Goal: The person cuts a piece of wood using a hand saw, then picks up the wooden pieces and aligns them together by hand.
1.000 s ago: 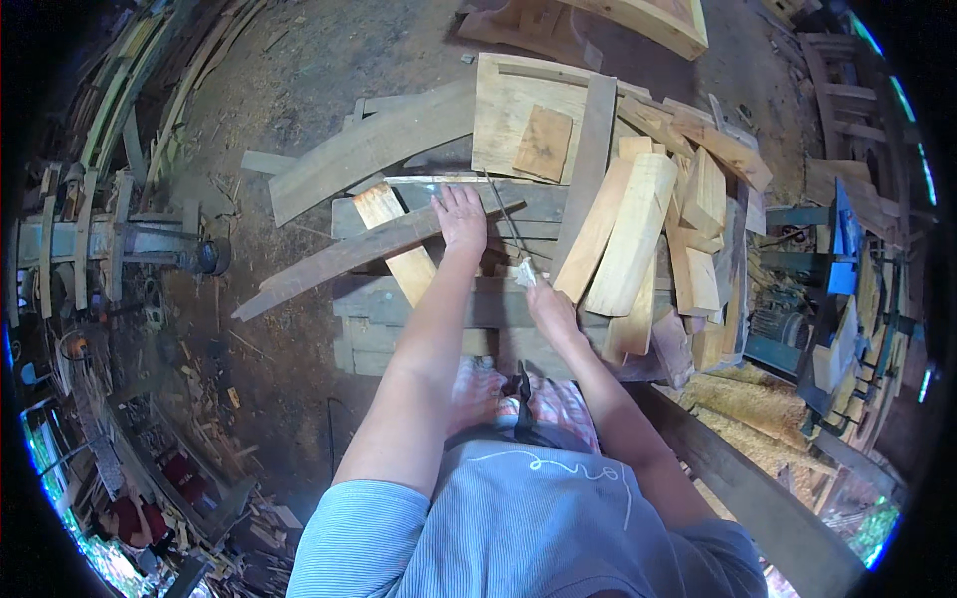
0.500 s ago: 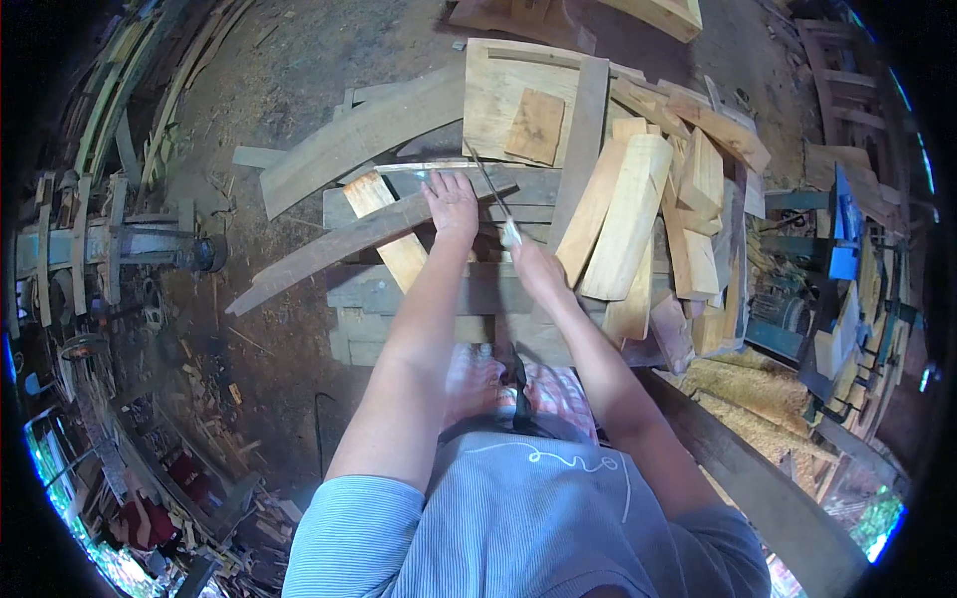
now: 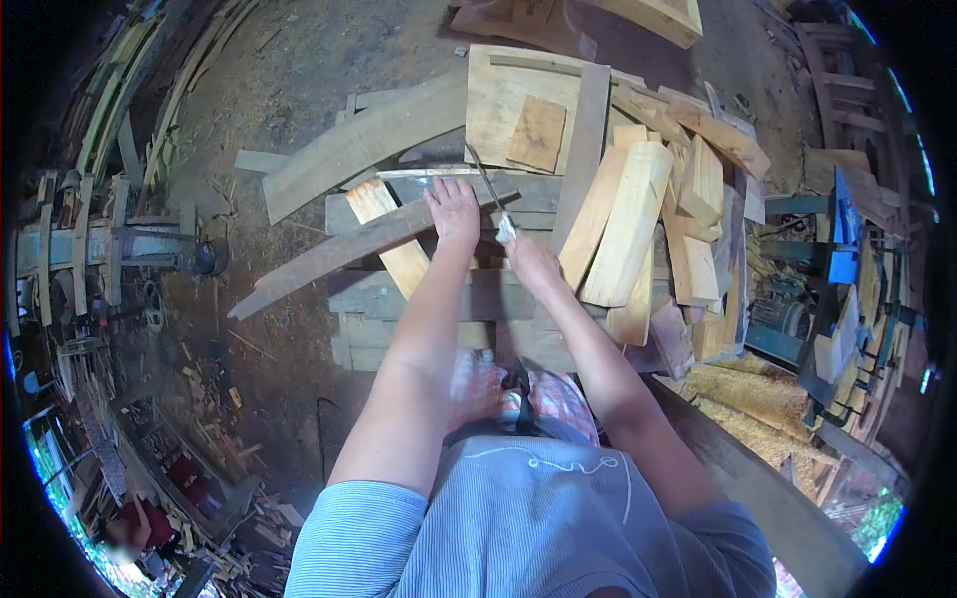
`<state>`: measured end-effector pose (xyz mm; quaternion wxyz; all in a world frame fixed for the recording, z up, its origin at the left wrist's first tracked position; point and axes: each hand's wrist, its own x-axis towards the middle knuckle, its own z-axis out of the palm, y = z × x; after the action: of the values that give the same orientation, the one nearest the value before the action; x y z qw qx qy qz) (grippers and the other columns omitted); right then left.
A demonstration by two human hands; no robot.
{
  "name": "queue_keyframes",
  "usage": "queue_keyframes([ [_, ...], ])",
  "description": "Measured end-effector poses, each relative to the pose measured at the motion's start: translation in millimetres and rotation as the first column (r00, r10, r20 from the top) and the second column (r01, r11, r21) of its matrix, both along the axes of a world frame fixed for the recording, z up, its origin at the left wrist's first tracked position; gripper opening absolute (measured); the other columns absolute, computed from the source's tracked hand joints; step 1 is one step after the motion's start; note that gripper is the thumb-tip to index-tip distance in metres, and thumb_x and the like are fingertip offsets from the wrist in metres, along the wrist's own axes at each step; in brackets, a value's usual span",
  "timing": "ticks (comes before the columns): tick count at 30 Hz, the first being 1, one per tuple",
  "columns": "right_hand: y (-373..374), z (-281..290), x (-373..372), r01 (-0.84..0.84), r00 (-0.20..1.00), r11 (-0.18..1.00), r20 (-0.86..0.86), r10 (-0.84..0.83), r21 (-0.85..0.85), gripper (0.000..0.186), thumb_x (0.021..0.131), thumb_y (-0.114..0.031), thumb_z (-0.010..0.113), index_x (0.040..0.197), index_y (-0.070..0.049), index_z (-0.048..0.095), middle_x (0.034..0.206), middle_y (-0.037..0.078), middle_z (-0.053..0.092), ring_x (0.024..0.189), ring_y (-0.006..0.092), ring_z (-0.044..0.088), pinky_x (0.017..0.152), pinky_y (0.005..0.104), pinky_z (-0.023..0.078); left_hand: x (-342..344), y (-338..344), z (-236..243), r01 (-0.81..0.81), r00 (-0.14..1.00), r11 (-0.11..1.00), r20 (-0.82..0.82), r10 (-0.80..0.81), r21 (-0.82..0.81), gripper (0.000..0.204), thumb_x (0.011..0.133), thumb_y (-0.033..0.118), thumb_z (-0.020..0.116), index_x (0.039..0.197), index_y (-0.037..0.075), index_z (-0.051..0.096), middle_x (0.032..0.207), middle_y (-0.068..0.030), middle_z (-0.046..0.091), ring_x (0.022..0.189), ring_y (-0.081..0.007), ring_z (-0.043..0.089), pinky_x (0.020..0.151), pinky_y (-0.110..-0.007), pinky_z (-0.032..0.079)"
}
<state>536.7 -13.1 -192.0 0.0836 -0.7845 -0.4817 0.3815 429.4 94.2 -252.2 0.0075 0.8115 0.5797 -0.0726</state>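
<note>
My left hand [image 3: 454, 211] lies flat on a long grey curved plank [image 3: 344, 254] that rests across a low stack of boards. My right hand [image 3: 533, 264] grips the pale handle of a thin metal rod-like tool [image 3: 486, 184], whose blade points up and away over the plank. A pale yellow wood piece [image 3: 391, 239] lies under the plank, left of my left hand. My bare foot [image 3: 477, 384] stands just below the stack.
Pale split wood blocks [image 3: 630, 224] are heaped to the right. A square wooden panel [image 3: 528, 115] lies beyond the hands. A second curved plank [image 3: 349, 149] lies upper left. A blue-green machine [image 3: 832, 249] stands far right, a metal frame [image 3: 100, 249] at left.
The view has shifted slightly. My right hand has slid a little along the plank with the tool; my left hand stays pressed on the plank.
</note>
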Motion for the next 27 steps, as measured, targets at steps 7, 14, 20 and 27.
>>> queue_keyframes([
  [7,-27.0,-1.0,-5.3,-0.021,0.999,0.999,0.026,0.022,-0.043,0.033,0.094,-0.029,0.036,0.11,-0.006,0.053,0.091,0.025,0.061,0.089,0.0426,0.058,0.077,0.0526,0.044,-5.7,1.3,9.4,0.002,0.999,1.0,-0.036,-0.002,-0.008,0.042,0.087,0.016,0.046,0.126,0.0,0.041,0.128,-0.0187,0.045,0.129,-0.0358,0.032,0.105,-0.054,0.024],
  [14,-28.9,-6.9,-9.2,-0.015,1.0,1.0,0.009,0.015,0.018,0.031,0.093,-0.026,0.038,0.106,-0.003,0.053,0.085,0.027,0.061,0.083,0.0445,0.058,0.074,0.0538,0.044,-7.4,3.9,6.5,-0.022,0.999,0.996,-0.028,0.02,-0.086,0.044,0.087,0.016,0.046,0.127,0.0,0.039,0.13,-0.0196,0.043,0.13,-0.0362,0.03,0.105,-0.054,0.024],
  [20,-5.0,-8.8,1.8,0.02,0.999,1.0,0.029,-0.02,0.021,0.029,0.093,-0.026,0.038,0.105,-0.005,0.054,0.086,0.025,0.061,0.084,0.044,0.058,0.074,0.054,0.043,4.0,-0.9,13.2,0.022,0.999,0.999,-0.031,-0.023,-0.037,0.044,0.087,0.016,0.046,0.128,0.0,0.039,0.131,-0.0192,0.042,0.13,-0.037,0.03,0.105,-0.054,0.024],
  [27,-41.6,-7.6,-14.5,0.028,0.998,0.998,0.056,-0.03,0.053,0.03,0.093,-0.027,0.038,0.106,-0.006,0.054,0.085,0.026,0.061,0.085,0.045,0.058,0.074,0.0544,0.044,-7.6,-0.3,8.5,-0.036,0.999,0.995,-0.011,0.035,-0.096,0.043,0.087,0.016,0.046,0.127,0.0,0.04,0.128,-0.0192,0.044,0.13,-0.0369,0.03,0.104,-0.055,0.024],
])
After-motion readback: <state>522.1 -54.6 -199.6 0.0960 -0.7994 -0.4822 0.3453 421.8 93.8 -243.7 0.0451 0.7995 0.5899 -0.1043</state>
